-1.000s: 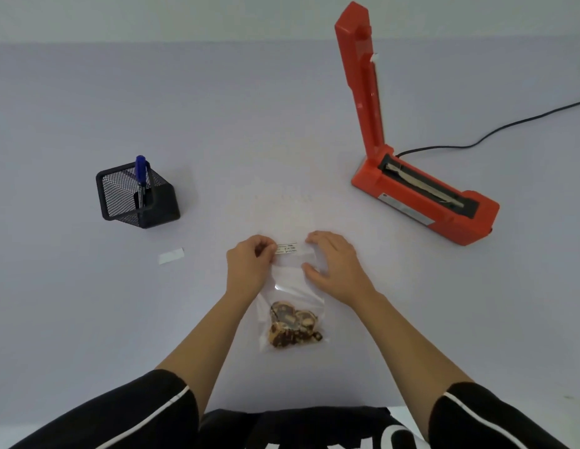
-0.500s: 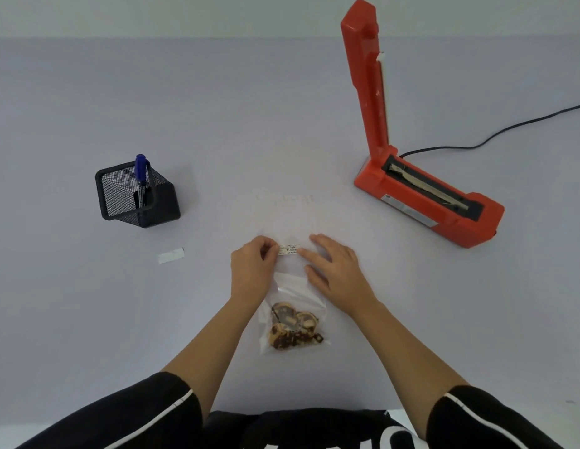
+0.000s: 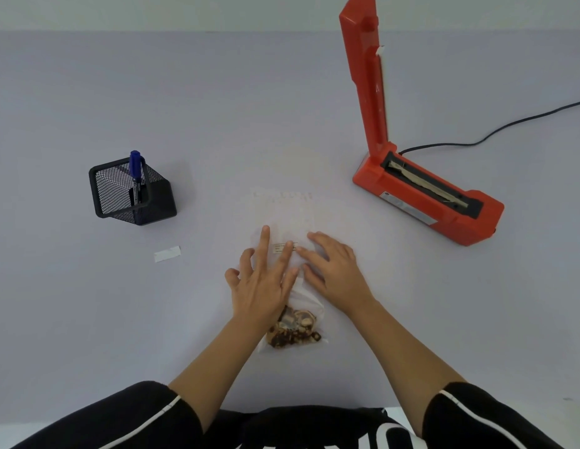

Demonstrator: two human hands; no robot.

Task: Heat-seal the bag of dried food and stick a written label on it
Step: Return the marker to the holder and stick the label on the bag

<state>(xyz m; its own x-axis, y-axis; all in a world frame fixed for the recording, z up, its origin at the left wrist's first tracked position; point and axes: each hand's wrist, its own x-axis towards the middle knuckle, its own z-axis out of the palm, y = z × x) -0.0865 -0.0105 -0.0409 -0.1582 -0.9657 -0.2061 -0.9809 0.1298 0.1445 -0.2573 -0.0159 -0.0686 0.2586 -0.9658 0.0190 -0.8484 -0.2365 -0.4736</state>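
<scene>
Label [image 3: 279, 247] on bag [image 3: 306, 298]; left hand [image 3: 262, 286] and right hand [image 3: 334, 270] press it, fingers straight, spread. Labelling judged nearly done; seal not discernible.

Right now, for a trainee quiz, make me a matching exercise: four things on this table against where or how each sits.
1 blue marker pen
2 orange-red heat sealer
3 small white paper strip
4 clear plastic bag of dried food

A arm raised upright
B lies alone on the grey table
C stands in the black mesh holder
D flat under the left hand and right hand

Pairs: 1-C, 2-A, 3-B, 4-D
</scene>
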